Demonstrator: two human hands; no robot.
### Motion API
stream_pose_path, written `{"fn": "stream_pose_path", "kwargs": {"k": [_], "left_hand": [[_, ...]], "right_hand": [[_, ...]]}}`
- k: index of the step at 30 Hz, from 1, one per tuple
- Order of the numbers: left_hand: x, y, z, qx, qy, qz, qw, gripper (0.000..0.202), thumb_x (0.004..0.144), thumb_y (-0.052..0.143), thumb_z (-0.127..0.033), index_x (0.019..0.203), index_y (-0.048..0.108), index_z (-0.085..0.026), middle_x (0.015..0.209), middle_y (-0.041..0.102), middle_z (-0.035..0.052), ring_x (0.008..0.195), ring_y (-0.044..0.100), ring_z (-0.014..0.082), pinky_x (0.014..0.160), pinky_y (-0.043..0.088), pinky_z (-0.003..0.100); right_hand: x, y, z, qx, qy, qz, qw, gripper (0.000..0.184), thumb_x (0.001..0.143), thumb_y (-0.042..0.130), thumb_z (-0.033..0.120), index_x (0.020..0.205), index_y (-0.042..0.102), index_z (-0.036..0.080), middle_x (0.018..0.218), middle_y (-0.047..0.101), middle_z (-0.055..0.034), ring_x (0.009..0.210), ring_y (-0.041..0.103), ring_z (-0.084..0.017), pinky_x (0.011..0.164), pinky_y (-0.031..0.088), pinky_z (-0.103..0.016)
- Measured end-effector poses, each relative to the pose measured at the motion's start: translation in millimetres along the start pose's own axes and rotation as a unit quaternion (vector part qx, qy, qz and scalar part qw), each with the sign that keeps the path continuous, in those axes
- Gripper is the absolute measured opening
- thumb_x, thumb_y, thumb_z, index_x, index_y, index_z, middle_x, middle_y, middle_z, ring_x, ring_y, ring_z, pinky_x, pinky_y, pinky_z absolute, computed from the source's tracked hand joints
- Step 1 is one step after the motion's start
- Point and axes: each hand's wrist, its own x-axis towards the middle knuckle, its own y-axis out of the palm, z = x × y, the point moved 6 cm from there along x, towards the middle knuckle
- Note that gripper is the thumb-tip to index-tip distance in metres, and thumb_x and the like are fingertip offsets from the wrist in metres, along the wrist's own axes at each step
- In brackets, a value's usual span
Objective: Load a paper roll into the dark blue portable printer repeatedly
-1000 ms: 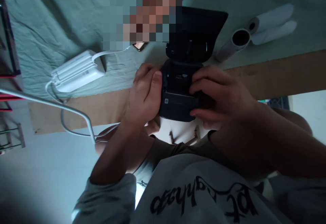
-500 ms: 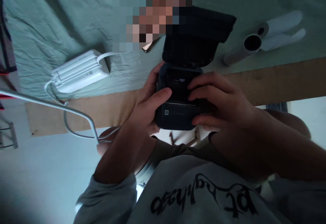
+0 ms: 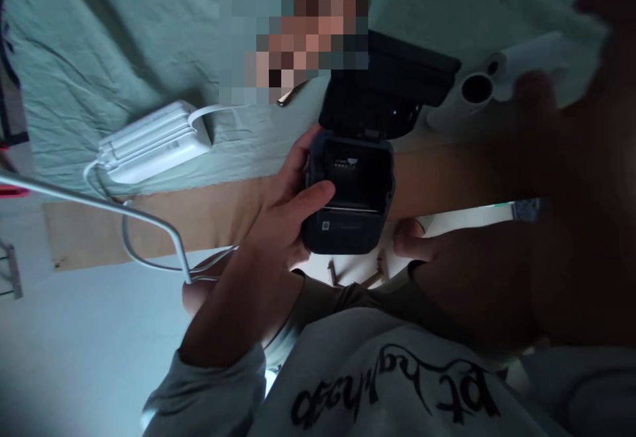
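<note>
My left hand (image 3: 283, 225) grips a small black printer-like device (image 3: 348, 205) from its left side, thumb lying across the front edge. The device's lid (image 3: 392, 83) stands open, showing an empty dark compartment. My right hand (image 3: 566, 112) is off the device, up at the right by two white paper rolls (image 3: 477, 89). It is a dark motion blur, so its fingers do not show.
A white power brick (image 3: 154, 139) with its cable lies on the green cloth (image 3: 124, 40) at the left. A brown board edge (image 3: 149, 218) runs across the middle. A bent metal rod (image 3: 99, 205) crosses at the left. Small wooden pegs (image 3: 355, 271) lie below the device.
My right hand has let go of the device and swung up to the right toward the paper rolls. The left hand keeps holding the device with its lid open.
</note>
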Motion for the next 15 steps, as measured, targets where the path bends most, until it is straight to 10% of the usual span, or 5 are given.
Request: {"fn": "stream_pose_path", "kwargs": {"k": [4, 15], "left_hand": [[-1.0, 1.7, -0.7, 0.011, 0.008, -0.001, 1.000, 0.040, 0.077, 0.057, -0.020, 0.116, 0.051, -0.025, 0.107, 0.059, -0.0008, 0.082, 0.062, 0.0076, 0.066, 0.055, 0.015], [1.2, 3.5, -1.0, 0.012, 0.005, 0.021, 1.000, 0.044, 0.076, 0.056, -0.019, 0.119, 0.050, -0.025, 0.099, 0.060, -0.0005, 0.077, 0.063, 0.0078, 0.060, 0.054, 0.016]], "right_hand": [[-1.8, 10.4, 4.6, -0.155, 0.029, 0.097, 0.983, 0.050, 0.078, 0.052, 0.038, 0.123, 0.054, 0.014, 0.127, 0.047, -0.0150, 0.125, 0.045, -0.018, 0.107, 0.037, -0.027], [4.1, 7.1, 9.1, -0.205, 0.082, 0.091, 0.971, 0.038, 0.078, 0.052, 0.040, 0.107, 0.064, 0.018, 0.123, 0.049, -0.0139, 0.114, 0.052, -0.019, 0.093, 0.045, -0.029]]}}
